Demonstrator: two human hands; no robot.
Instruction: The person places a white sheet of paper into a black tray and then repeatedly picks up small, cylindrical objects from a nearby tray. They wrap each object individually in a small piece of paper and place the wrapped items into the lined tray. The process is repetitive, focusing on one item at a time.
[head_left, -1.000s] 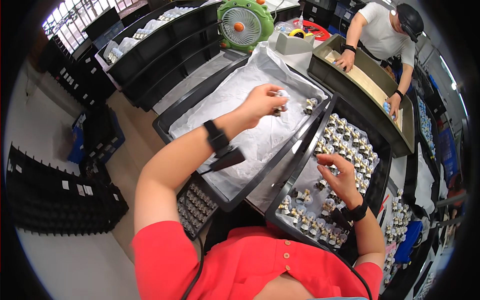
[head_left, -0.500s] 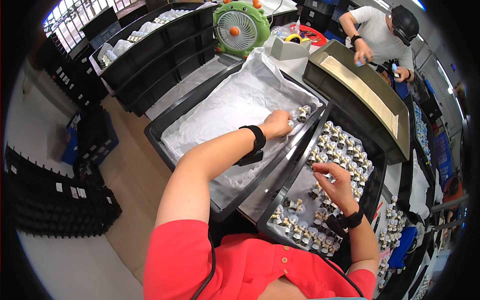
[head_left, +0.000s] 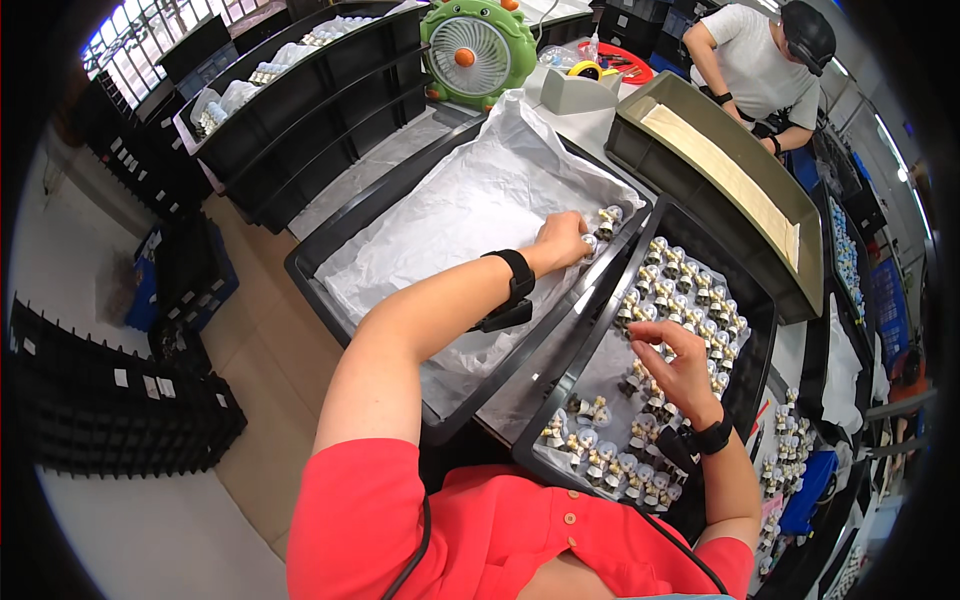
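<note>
Your left hand (head_left: pixel 563 243) grasps a small domed figurine with a clear top (head_left: pixel 589 243), its fingers bent closely around the piece and hiding much of it. That figurine is inside the wide black plastic tray lined with crinkled white sheeting (head_left: pixel 527 350), near its right-hand edge, just beside a second clear-domed figurine with a dark base (head_left: pixel 608 220). Your right hand (head_left: pixel 678 365) is loosely curled over the neighbouring deep black plastic tray (head_left: pixel 730 255), finger and thumb slightly parted with a small gap between them; you cannot tell from this angle whether the fingertips touch the pieces below. Under and around that hand lie many clear-domed figurines with white and gold-coloured parts (head_left: pixel 705 300), some in close rows, others scattered toward your body. As for writing, small white rectangular labels (head_left: pixel 121 377) mark the stacked black ribbed crates (head_left: pixel 120 425) at your far left, their print too small to read. Beyond your trays stand a round green animal-shaped fan (head_left: pixel 478 55) with an orange hub and a long olive-brown plastic bin (head_left: pixel 690 195), with a person in a white shirt (head_left: pixel 755 50) behind it.
</note>
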